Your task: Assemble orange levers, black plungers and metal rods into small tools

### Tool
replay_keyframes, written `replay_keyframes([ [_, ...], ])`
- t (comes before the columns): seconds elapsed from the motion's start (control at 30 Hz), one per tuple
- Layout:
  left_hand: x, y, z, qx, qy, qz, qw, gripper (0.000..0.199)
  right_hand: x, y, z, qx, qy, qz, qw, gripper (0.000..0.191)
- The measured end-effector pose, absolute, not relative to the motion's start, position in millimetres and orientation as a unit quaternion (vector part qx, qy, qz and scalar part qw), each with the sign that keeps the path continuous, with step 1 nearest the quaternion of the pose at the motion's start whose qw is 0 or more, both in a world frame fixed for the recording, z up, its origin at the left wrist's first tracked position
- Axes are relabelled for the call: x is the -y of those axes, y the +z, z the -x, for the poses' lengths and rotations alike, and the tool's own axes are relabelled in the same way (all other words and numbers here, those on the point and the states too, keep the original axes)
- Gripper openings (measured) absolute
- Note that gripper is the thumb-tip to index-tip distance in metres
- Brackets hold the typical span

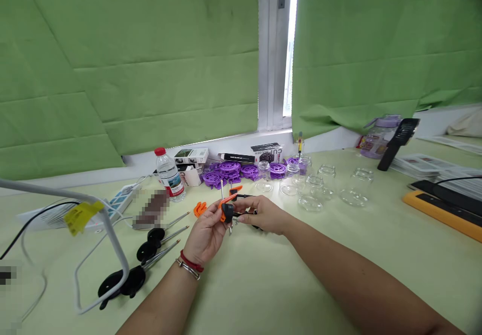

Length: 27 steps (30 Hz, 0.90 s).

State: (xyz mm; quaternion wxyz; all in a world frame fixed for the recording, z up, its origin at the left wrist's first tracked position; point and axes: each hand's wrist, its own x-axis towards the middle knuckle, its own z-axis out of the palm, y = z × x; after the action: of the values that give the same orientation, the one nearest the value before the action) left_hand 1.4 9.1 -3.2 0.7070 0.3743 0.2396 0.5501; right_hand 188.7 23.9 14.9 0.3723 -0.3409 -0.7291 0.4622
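Note:
My left hand (pixel 208 232), with a red band and a metal bracelet at the wrist, is closed around an orange and black clamp-like part (pixel 227 210). To its right, my right hand (pixel 265 214) pinches a thin black piece (pixel 246 213) beside the black end of that part. Just left of the held part, orange curved pieces (pixel 200 209) lie on the table. Another orange piece (pixel 235 191) shows behind my hands. Small metal bits are visible under my fingers, but their shape is partly hidden.
Purple wheel-shaped pieces (pixel 229 168) and several glass jars (pixel 311 194) stand behind. A water bottle (pixel 169 175), black-handled metal rods (pixel 146 250) and a grey metal frame (pixel 116 244) are at the left. An orange and black paper cutter (pixel 444 214) lies right.

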Motion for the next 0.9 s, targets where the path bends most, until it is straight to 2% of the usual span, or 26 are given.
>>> replay_keyframes([
  [0.23,-5.5,-3.2,-4.5,-0.235,0.519,-0.383,0.727,0.023,-18.9,13.4,-178.8,0.689,0.530,0.293,0.399,0.037],
  [0.6,-3.4,-1.2,-1.4,-0.300,0.463,-0.458,0.697,0.022,-22.6,9.6,-183.0,0.733,0.452,0.327,0.390,0.037],
  [0.77,1.9,0.0,-6.5,-0.318,0.450,-0.467,0.692,0.040,-22.3,4.7,-181.4,0.756,0.419,0.323,0.385,0.040],
  [0.9,6.5,0.9,-13.9,-0.362,0.434,-0.492,0.662,0.034,-20.0,1.9,-177.8,0.776,0.429,0.274,0.372,0.031],
])
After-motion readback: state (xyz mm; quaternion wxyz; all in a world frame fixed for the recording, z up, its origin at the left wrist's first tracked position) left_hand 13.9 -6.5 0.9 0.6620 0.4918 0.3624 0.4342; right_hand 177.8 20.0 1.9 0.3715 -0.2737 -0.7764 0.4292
